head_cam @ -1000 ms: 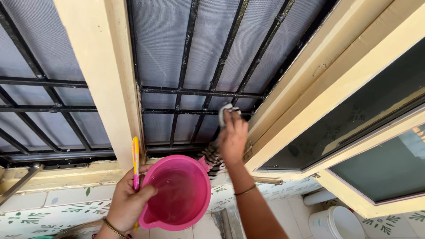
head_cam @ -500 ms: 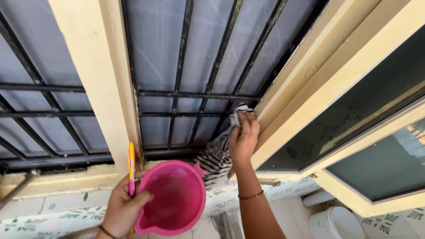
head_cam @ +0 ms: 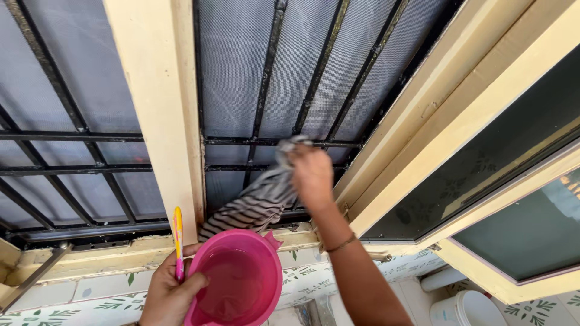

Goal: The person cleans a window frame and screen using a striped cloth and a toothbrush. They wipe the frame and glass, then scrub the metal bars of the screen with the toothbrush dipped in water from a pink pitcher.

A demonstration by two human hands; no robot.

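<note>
Right grip: right hand (head_cam: 312,175) clenched on striped cloth (head_cam: 257,204), against window grille (head_cam: 266,140).
Cloth axis: trailing down-left from grip.
Left grip: left hand (head_cam: 169,296) clasping pink mug (head_cam: 235,281) and toothbrush (head_cam: 178,241), upright.

We find the scene evenly lit by soft daylight coming through the mesh screen (head_cam: 235,72) ahead. Shadows are faint. The right hand (head_cam: 312,175) and striped cloth (head_cam: 257,202) show motion blur. Straight frame lines bow at the edges. The open pane (head_cam: 483,157) at right reads dark.
</note>
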